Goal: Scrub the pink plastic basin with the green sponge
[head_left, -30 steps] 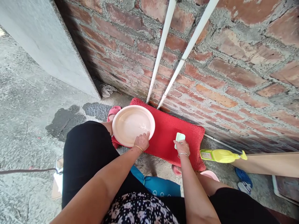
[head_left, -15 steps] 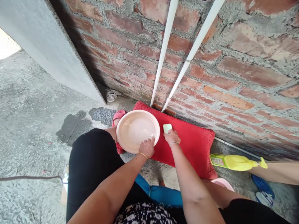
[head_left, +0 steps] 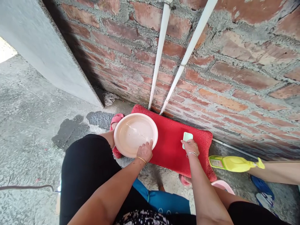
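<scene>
My left hand [head_left: 144, 152] grips the near right rim of a pale pink basin [head_left: 118, 142] with its fingers over the edge. Clear water [head_left: 133, 132] lies in the basin, catching the light. The basin stands at the left end of a red shaggy mat [head_left: 167, 143], partly covering it. Over the mat's right part, my right hand [head_left: 191, 147] is closed on a pale green flat rectangular block [head_left: 187, 136] with rounded corners. Its underside is hidden, so I cannot tell its exact kind.
A yellow spray bottle [head_left: 234, 163] lies right of the mat. Beyond it are blue slippers [head_left: 262, 187]. Two white pipes [head_left: 178, 73] run down the brick wall [head_left: 211, 78] behind the mat. A grey slab [head_left: 67, 59] leans at left, near a bundled cloth [head_left: 109, 98].
My right hand has moved right across the mat with the pale green block. My left hand stays on the basin's rim. The whole view has shifted slightly.
</scene>
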A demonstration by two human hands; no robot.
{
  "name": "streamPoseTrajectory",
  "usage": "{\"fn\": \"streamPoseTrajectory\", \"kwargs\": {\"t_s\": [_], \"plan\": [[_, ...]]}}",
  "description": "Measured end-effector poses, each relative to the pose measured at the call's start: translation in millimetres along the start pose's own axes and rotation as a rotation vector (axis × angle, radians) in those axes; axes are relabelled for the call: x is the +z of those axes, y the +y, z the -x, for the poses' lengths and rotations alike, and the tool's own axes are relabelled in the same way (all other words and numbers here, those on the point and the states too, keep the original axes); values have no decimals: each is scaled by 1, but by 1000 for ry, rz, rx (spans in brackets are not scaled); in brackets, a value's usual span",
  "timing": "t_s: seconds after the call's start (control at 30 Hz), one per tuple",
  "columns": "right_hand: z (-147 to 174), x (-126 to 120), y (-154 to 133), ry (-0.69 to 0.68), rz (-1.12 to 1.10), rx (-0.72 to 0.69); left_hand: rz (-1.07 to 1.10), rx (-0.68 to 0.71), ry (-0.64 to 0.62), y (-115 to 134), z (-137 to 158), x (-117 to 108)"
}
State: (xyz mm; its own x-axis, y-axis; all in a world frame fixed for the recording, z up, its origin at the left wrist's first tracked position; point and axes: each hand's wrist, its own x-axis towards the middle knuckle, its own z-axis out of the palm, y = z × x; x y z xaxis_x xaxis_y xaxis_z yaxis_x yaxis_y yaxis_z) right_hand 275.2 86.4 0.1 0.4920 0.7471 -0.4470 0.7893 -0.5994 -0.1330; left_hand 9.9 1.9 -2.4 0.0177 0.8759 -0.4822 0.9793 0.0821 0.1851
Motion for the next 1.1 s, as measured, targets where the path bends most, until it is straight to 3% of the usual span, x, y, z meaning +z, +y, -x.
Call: {"fn": "streamPoseTrajectory", "kwargs": {"t_s": [0.27,0.4,0.57,0.93,1.03,1.1], "plan": [[6,34,-140,-69,30,-318,-73,18,31,-1,0,3],[1,40,-168,-78,69,-415,-93,21,46,-2,-1,5],[-27,21,-135,-72,110,-336,-111,21,48,-2,-2,7],[-86,-49,30,-16,66,110,-124,17,38,0,0,1],[-85,-53,41,11,43,165,-125,7,26,1,0,-1],[-77,-50,26,13,22,110,-120,4,18,1,0,-1]]}}
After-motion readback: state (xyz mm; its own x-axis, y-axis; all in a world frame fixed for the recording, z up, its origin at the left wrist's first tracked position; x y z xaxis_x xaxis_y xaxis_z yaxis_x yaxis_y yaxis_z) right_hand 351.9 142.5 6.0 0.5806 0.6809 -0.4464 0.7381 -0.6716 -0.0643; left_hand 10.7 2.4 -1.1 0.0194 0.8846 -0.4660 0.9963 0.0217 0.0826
